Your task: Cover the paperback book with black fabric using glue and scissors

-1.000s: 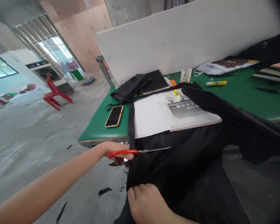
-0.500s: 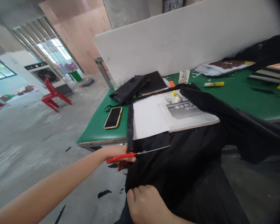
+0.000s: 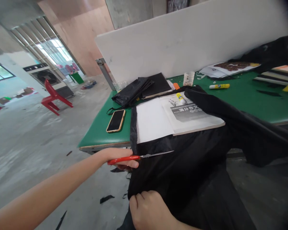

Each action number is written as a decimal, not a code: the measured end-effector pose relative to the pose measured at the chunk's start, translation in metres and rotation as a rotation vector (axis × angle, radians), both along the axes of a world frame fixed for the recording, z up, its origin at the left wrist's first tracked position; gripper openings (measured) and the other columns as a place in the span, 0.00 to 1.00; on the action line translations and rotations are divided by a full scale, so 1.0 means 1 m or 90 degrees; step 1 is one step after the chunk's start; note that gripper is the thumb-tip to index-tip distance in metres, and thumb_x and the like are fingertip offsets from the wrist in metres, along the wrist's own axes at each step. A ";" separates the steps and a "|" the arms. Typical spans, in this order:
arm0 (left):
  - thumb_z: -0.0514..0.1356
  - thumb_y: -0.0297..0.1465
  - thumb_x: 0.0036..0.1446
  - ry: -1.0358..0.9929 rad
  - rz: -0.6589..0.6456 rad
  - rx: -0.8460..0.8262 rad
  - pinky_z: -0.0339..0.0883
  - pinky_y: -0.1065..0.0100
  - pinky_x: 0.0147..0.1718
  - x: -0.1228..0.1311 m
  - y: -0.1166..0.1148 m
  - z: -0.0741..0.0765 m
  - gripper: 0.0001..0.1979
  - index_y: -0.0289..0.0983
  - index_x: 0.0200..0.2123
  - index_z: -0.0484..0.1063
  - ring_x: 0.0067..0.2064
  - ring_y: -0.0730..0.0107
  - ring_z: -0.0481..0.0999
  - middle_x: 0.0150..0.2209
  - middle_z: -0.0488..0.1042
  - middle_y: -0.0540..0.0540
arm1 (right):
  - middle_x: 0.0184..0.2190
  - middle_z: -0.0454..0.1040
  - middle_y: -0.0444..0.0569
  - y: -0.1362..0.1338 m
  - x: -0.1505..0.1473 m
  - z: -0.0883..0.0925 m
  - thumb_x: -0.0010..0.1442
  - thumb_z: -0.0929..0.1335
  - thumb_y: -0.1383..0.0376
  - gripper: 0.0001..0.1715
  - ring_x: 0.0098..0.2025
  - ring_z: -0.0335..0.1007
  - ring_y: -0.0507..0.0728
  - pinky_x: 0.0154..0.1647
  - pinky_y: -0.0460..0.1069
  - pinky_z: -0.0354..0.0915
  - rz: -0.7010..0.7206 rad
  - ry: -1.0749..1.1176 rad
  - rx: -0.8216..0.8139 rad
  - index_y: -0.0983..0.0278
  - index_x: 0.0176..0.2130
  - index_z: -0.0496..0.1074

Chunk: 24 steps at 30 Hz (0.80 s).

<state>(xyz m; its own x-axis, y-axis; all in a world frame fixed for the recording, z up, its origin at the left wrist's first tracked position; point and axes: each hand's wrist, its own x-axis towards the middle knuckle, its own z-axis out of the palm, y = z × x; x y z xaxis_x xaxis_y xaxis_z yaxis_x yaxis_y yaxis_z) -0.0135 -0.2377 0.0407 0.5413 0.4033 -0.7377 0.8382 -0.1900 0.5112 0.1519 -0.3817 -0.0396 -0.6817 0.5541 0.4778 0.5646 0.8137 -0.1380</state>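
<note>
My left hand (image 3: pixel 116 156) is closed round the red handles of a pair of scissors (image 3: pixel 144 156). The blades point right and lie against the edge of a black fabric (image 3: pixel 194 166) just below the table's front edge. My right hand (image 3: pixel 148 209) is closed on the same fabric lower down, pinching its left edge. The fabric hangs from the green table (image 3: pixel 242 95) and runs under a white sheet (image 3: pixel 151 123) and a printed booklet (image 3: pixel 192 113).
A phone (image 3: pixel 115 120) lies at the table's left corner beside folded black cloth (image 3: pixel 134 91). One glue stick (image 3: pixel 181 98) rests on the booklet, another (image 3: pixel 219 86) farther back. A white board (image 3: pixel 182 41) stands behind. Black scraps (image 3: pixel 107 198) litter the concrete floor; a red chair (image 3: pixel 54 97) stands far left.
The scissors and my left hand have shifted slightly, the blades tilting up and then levelling again. My right hand has kept its grip on the fabric.
</note>
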 end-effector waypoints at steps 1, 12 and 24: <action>0.52 0.55 0.49 0.019 -0.016 -0.026 0.52 0.70 0.15 0.001 0.003 0.000 0.27 0.38 0.16 0.62 0.16 0.73 0.58 0.14 0.61 0.51 | 0.16 0.63 0.44 0.000 0.000 0.000 0.51 0.64 0.71 0.07 0.15 0.57 0.53 0.14 0.49 0.44 -0.001 0.001 0.001 0.65 0.23 0.61; 0.55 0.55 0.46 0.068 -0.076 -0.074 0.56 0.68 0.20 0.023 0.014 0.011 0.25 0.38 0.17 0.60 0.19 0.72 0.60 0.16 0.61 0.51 | 0.16 0.63 0.45 0.001 -0.003 0.000 0.49 0.64 0.70 0.07 0.14 0.57 0.53 0.13 0.48 0.44 0.002 0.015 0.004 0.65 0.22 0.62; 0.51 0.55 0.51 0.008 0.040 -0.034 0.58 0.70 0.21 0.033 0.006 0.007 0.25 0.38 0.23 0.62 0.21 0.72 0.65 0.20 0.68 0.50 | 0.15 0.62 0.45 0.001 -0.003 0.004 0.46 0.64 0.71 0.06 0.14 0.55 0.53 0.13 0.48 0.45 -0.002 0.026 0.020 0.64 0.21 0.61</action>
<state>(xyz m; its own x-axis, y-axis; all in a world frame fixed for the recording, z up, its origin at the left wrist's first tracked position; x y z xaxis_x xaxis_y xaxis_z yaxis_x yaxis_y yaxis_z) 0.0199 -0.2315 0.0474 0.5067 0.3963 -0.7656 0.8540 -0.1090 0.5088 0.1486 -0.3802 -0.0353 -0.6601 0.5404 0.5217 0.5613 0.8164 -0.1356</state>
